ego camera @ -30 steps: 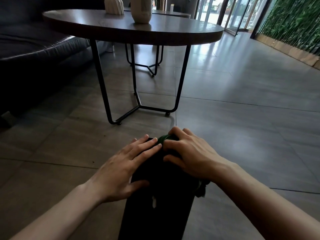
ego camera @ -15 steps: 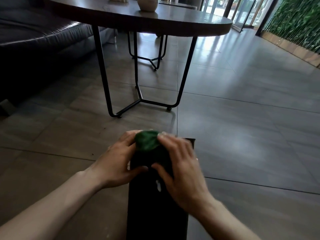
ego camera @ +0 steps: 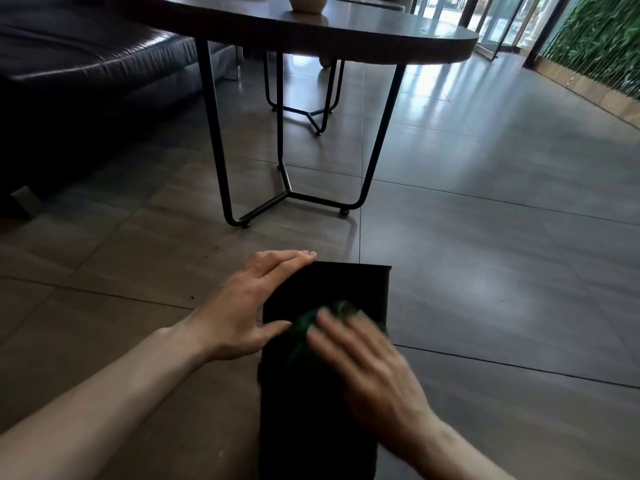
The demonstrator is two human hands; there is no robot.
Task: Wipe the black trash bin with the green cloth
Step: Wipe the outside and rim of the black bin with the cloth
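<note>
While the left hand [ego camera: 239,313] lies flat on the bin [ego camera: 332,285], the right hand [ego camera: 374,368] (blurred) presses the cloth [ego camera: 304,323] under straight fingers [ego camera: 332,329]

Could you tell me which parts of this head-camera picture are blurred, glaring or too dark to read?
Head view: the right hand and green cloth are blurred, the left hand is sharp; the black trash bin is near-featureless black; bright glare streaks the tiled floor.

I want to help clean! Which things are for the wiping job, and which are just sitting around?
For the job: black trash bin, green cloth, left hand resting on the bin, right hand pressing the cloth.
Just around: table, vase, sofa, plant wall.
</note>
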